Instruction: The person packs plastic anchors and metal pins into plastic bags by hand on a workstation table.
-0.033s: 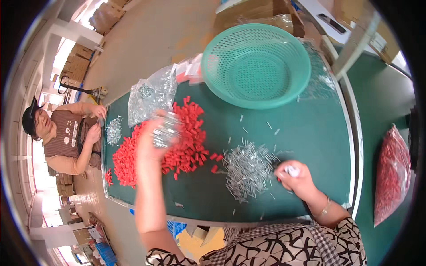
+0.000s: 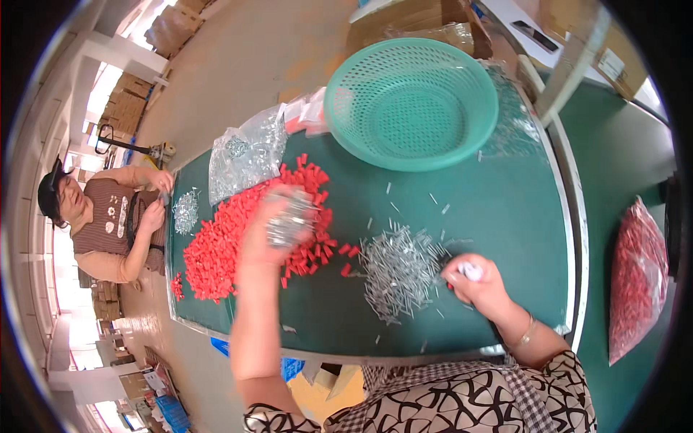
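My left hand [image 2: 266,229] is over the heap of short red plastic sleeves [image 2: 224,242], closed round a blurred bundle of silvery metal pins [image 2: 291,216]. My right hand [image 2: 478,280] is closed at the right edge of a pile of loose metal pins [image 2: 398,268]. Something small and white [image 2: 471,271] shows at its fingertips; whether it is held or wrapped on a finger I cannot tell. A bit of red peeks out under that hand. Between heap and pile lie a few stray red sleeves [image 2: 347,269].
A green plastic basket [image 2: 482,133] stands at the table's back, beside a clear bag [image 2: 245,155] with metal parts. Far left, a co-worker [image 2: 108,220] handles something near a small metal pile [image 2: 185,212]. A bag of red pieces [image 2: 638,281] lies at right.
My left hand has shifted to the right over the red heap with its bundle of pins. My right hand has moved very slightly left and up.
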`<state>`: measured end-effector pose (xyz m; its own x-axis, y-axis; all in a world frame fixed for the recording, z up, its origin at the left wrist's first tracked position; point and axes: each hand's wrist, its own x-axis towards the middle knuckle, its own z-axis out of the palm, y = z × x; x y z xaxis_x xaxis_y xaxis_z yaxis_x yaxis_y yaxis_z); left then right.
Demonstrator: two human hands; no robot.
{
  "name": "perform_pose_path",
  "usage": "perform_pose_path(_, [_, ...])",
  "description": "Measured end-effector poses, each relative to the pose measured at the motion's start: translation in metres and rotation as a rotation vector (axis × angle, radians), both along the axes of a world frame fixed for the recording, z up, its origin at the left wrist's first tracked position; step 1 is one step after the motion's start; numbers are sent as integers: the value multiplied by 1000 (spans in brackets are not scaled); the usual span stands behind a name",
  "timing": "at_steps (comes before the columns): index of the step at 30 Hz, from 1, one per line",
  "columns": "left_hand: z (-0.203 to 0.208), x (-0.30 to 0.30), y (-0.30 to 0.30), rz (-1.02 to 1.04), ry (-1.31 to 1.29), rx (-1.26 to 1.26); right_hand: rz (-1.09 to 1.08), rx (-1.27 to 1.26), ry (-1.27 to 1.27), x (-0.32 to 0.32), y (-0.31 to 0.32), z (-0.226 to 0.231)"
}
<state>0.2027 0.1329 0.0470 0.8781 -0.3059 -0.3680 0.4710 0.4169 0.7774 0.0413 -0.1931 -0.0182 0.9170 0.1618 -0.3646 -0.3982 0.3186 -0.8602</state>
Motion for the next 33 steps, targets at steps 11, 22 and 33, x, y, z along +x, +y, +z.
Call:
perform_pose_path(11, [-64,-116,-133,112,-1103,1188,-71,26,-154,-12,5,-5])
perform_pose_path(22, [-55,-153,-96,108,-1069,975,-225,-6,-134,-15,1,-7])
perform_pose_path(33, [-81,-173,-154,379,-834,1121,-520,-261,-508,16,69,-20])
